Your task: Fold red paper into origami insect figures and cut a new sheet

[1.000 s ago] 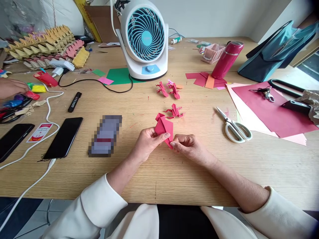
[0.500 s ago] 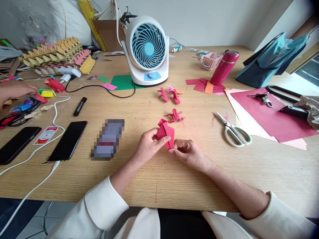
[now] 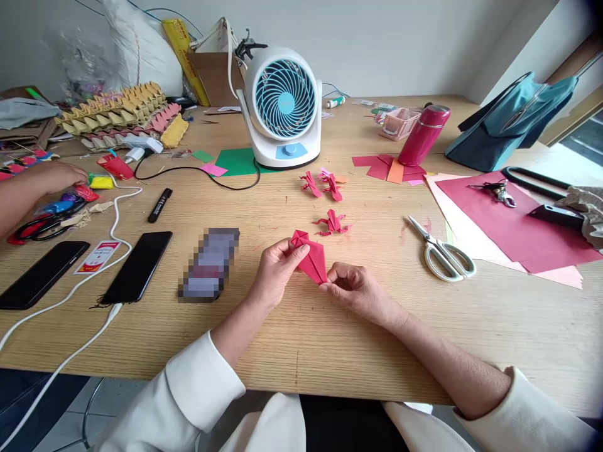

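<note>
A piece of folded red origami paper (image 3: 313, 260), kite-shaped with a crease line down its middle, is held between both hands above the table. My left hand (image 3: 277, 267) pinches its upper left side, thumb on top. At the lower tip, my right hand (image 3: 351, 285) grips it between thumb and curled forefinger. Just beyond lies a red folded paper figure (image 3: 332, 222) with thin legs. Two more such figures, a left one (image 3: 311, 184) and a right one (image 3: 332, 187), sit farther back.
White-handled scissors (image 3: 445, 254) lie to the right, near red paper sheets (image 3: 499, 220). A fan (image 3: 287, 103) and pink flask (image 3: 425, 136) stand behind. Phones, including a black phone (image 3: 136, 267), and a white cable (image 3: 70, 282) are left. Another person's hand (image 3: 61, 177) touches colourful packets at far left.
The folded paper has turned in my hands, its top tilting left and its centre crease now showing more plainly. My left thumb has shifted up and left. The camera view has moved slightly.
</note>
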The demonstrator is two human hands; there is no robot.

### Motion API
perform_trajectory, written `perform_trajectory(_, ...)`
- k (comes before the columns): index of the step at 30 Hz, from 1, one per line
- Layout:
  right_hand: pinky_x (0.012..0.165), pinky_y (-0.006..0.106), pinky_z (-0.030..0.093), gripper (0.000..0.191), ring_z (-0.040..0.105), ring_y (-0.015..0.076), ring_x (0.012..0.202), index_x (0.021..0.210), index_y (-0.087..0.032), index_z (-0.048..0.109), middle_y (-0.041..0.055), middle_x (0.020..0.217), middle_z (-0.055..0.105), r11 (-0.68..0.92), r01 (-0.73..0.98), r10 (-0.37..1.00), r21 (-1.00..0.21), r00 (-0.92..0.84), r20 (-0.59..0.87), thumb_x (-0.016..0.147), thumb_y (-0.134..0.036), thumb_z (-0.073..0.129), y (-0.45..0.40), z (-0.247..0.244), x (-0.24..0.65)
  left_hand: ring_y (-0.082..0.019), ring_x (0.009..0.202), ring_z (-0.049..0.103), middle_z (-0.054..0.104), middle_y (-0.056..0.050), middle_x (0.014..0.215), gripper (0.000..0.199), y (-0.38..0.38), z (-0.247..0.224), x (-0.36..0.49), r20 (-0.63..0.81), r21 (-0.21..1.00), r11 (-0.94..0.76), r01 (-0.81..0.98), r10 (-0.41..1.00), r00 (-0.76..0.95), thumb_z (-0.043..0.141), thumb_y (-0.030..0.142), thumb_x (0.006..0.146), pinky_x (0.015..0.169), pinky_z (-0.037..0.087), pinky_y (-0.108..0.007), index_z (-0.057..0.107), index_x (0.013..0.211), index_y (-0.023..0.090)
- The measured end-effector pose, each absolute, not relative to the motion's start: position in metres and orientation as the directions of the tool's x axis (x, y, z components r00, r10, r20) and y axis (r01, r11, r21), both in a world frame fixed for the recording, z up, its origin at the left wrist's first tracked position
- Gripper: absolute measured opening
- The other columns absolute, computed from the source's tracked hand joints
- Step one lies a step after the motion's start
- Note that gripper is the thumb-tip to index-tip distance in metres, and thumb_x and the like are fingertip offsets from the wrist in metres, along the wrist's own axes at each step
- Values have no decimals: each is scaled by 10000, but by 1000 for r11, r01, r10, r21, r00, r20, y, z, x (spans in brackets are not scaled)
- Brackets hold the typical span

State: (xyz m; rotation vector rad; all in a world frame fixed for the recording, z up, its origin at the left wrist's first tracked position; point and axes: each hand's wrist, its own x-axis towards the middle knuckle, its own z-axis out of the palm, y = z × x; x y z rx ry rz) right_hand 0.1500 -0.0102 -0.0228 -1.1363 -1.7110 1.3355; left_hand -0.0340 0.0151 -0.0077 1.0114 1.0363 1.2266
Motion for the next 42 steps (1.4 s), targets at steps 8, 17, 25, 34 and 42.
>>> perform_trajectory(8, 538, 239, 302, 223, 385, 95, 584, 759, -169, 561, -28, 669, 496, 124, 243, 898, -962, -439, 5, 855, -356, 638, -10, -19, 152, -121, 672, 618, 697, -18, 769, 340, 14, -3, -33, -148, 951, 158, -267, 987, 58, 839, 419, 654, 588, 488, -215, 694, 806, 152)
perform_trajectory(17, 520, 232, 278, 188, 338, 85, 560, 756, -177, 538, -47, 652, 453, 130, 276, 898, -952, -439, -4, 861, -306, 624, -13, -16, 149, -155, 754, 646, 722, -47, 863, 346, 13, -1, -37, -188, 921, 235, -311, 967, 175, 840, 419, 676, 657, 539, -264, 717, 856, 151)
perform_trajectory(25, 545, 242, 305, 410, 366, 94, 591, 683, -165, 542, -29, 648, 452, 104, 157, 871, -982, -492, 13, 882, -517, 608, -10, -16, 148, -111, 675, 520, 612, 2, 697, 287, 8, -8, -28, 7, 999, 4, -52, 979, 205, 747, 409, 783, 673, 418, -235, 678, 727, 136)
perform_trajectory(34, 504, 233, 274, 352, 349, 78, 539, 649, -155, 552, -32, 593, 454, 47, 148, 879, -988, -476, -30, 877, -410, 633, -12, -24, 149, -100, 648, 458, 560, 19, 660, 278, 3, -11, -22, -43, 992, 70, -105, 969, 243, 735, 382, 792, 644, 366, -231, 649, 699, 135)
perform_trajectory(42, 515, 243, 231, 483, 256, 74, 555, 616, -187, 415, -57, 608, 314, 83, 107, 850, -991, -527, 14, 867, -536, 635, -11, -16, 150, -116, 716, 556, 670, -18, 756, 299, 6, -7, -25, -123, 961, 156, -229, 981, 152, 808, 407, 720, 698, 422, -234, 720, 779, 127)
